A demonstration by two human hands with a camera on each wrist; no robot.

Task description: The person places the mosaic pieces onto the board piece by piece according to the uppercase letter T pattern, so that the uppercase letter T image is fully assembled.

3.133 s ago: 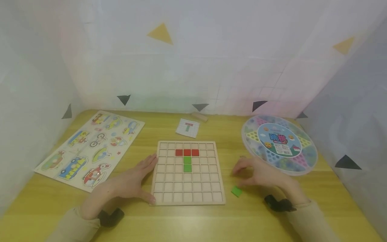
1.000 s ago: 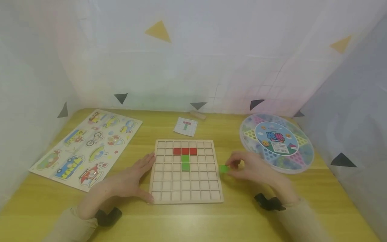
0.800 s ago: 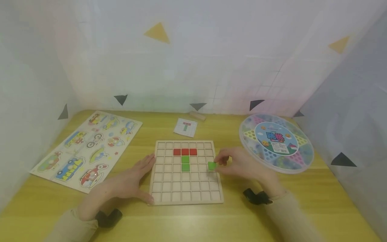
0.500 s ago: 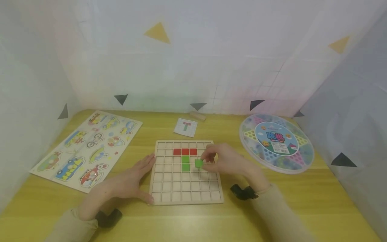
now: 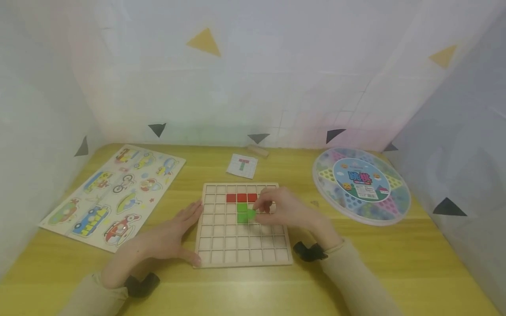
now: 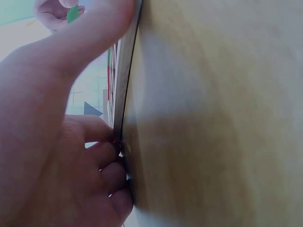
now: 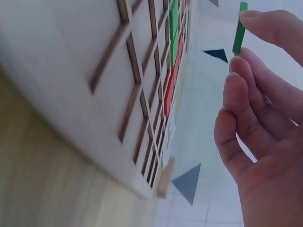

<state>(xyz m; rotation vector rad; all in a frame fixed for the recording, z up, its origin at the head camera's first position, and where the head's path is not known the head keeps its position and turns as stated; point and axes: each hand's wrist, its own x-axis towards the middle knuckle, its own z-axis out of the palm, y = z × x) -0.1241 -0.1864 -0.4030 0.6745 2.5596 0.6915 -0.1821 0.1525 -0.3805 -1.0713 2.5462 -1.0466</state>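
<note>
A wooden grid board point(image 5: 225, 256) lies mid-table. Three red tiles point(image 5: 242, 198) form a row in it, with two green tiles point(image 5: 242, 207) in a column below the middle one. Between thumb and forefinger my right hand point(image 5: 282, 208) pinches another green tile point(image 7: 240, 28), held above the board just right of the green column; the right wrist view shows it raised off the grid. My left hand point(image 5: 168, 235) rests along the board's left edge, thumb at the near corner and straight fingers further up; the left wrist view shows fingertips point(image 6: 116, 175) against the edge.
Behind the board lie a small paper card point(image 5: 242, 166) with a red and green T pattern and a wooden block point(image 5: 258, 151). A vehicle picture puzzle board point(image 5: 154, 199) lies left. The round board game box point(image 5: 320, 175) lies at right.
The right hand picked up the green tile from the table right of the board and carried it left over the grid. The left hand stays at the board's edge.
</note>
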